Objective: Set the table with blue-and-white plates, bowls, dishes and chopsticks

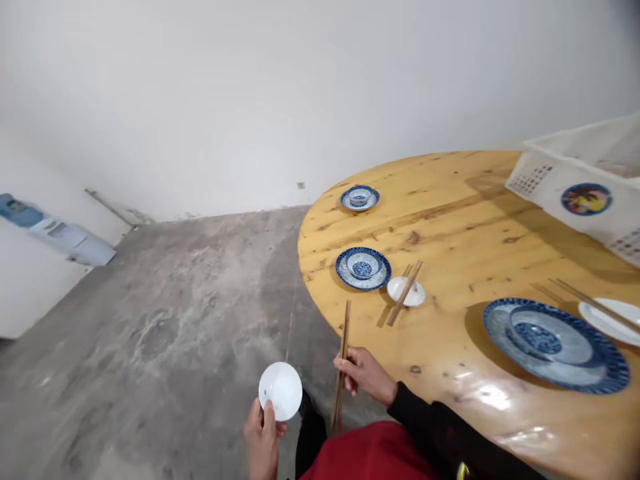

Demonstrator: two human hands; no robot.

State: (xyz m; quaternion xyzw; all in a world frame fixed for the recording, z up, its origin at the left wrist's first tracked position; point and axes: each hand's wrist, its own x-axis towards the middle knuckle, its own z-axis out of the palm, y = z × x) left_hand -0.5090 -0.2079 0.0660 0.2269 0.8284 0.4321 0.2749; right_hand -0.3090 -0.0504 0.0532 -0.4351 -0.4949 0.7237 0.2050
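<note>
My left hand (264,437) grips a small white bowl (281,391) by its near edge, thumb over the rim, above the grey floor. Wooden chopsticks (345,340) stand nearly upright in my right hand (365,375), beside the table's edge. Closest to that hand on the table is a small white dish (406,291) with a pair of chopsticks (404,293) laid across it. To its left sits a blue-and-white plate (344,268) with a matching bowl (363,265) on top.
The round wooden table (440,233) carries another plate-and-bowl set (359,206) at its far left and a larger-looking plate (617,373) at right, beside a white dish (613,327) with chopsticks. A white plastic basket (545,180) stands behind. A water dispenser (70,237) is far left.
</note>
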